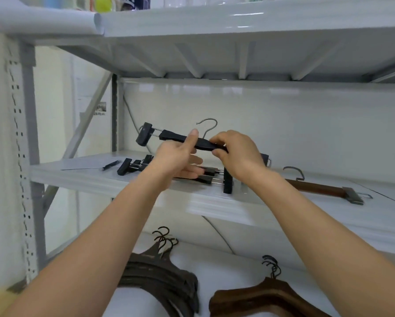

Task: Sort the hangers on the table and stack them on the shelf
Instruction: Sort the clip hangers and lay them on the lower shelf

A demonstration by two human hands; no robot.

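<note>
Two hands hold one black clip hanger (173, 136) above the shelf (89, 177): the left hand (176, 159) pinches its bar, thumb on top, and the right hand (237, 152) curls round the bar just beside it. Under them a stack of black hangers (125, 167) lies near the shelf's front edge. A brown clip hanger (317, 188) lies toward its right end. Below lie a dark hanger pile (160, 277) and a brown hanger pile (260, 296).
</note>
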